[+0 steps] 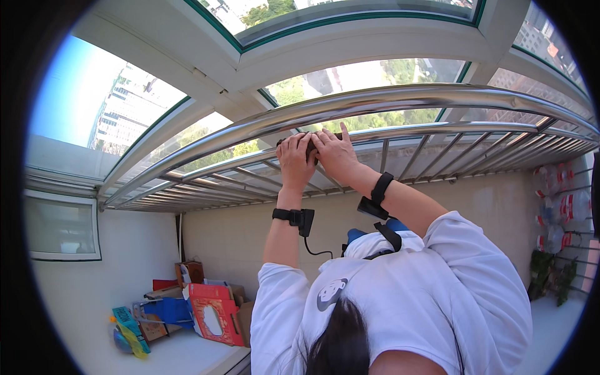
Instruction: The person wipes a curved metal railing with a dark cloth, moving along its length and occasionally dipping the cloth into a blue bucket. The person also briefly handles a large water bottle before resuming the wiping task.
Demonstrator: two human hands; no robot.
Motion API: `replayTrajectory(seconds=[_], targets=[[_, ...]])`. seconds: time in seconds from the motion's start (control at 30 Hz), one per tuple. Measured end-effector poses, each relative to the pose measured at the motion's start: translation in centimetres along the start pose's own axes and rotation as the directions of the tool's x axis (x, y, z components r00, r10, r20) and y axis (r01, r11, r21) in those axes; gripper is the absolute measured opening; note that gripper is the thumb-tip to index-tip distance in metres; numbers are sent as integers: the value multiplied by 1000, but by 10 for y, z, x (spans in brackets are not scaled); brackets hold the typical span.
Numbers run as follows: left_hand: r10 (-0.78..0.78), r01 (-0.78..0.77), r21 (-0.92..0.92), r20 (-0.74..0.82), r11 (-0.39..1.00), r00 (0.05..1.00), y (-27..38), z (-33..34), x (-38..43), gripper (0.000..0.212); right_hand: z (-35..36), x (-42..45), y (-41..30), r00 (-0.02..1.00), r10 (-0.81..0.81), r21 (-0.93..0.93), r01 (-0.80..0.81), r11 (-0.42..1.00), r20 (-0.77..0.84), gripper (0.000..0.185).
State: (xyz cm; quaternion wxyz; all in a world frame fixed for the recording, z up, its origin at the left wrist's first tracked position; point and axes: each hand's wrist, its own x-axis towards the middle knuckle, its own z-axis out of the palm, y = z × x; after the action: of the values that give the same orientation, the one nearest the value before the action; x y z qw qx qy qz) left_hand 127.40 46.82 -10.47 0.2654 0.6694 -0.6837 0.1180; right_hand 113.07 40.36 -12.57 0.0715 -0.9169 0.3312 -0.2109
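Observation:
Both hands meet at the lower metal rail (408, 130) of a balcony railing, below its thicker top rail (375, 99). A dark cloth-like item (310, 146) lies over the lower rail, mostly hidden under the fingers. My left hand (295, 152) is curled over it with the fingers bent across the rail. My right hand (334, 151) presses on it from the right, one finger raised. The hands touch or nearly touch each other. Each wrist bears a black strap with a small black device.
Window panes and white frames stand beyond the railing. Thin metal bars (424, 154) run below the rail. At lower left lie a red cardboard box (218, 309), a blue folded item (171, 311) and other boxes. Plastic bottles (562, 206) and green plants (541, 274) are at the far right.

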Motion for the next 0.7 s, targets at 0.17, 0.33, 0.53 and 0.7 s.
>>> replayTrajectory(seconds=[0.17, 0.33, 0.53, 0.7], targets=[[92, -88, -99, 34, 991, 995, 48, 20, 23, 45, -29, -34, 48, 998, 43, -27, -45, 999, -53, 55], [156, -154, -159, 1, 975, 988, 116, 53, 45, 45, -65, -81, 105, 985, 113, -67, -122, 990, -128, 59], [221, -210, -247, 15, 946, 975, 191, 92, 72, 47, -102, -124, 166, 961, 232, -130, -252, 959, -147, 53], [237, -226, -163, 49, 960, 970, 235, 114, 84, 48, -122, -142, 192, 939, 291, -156, -320, 934, -183, 54]])
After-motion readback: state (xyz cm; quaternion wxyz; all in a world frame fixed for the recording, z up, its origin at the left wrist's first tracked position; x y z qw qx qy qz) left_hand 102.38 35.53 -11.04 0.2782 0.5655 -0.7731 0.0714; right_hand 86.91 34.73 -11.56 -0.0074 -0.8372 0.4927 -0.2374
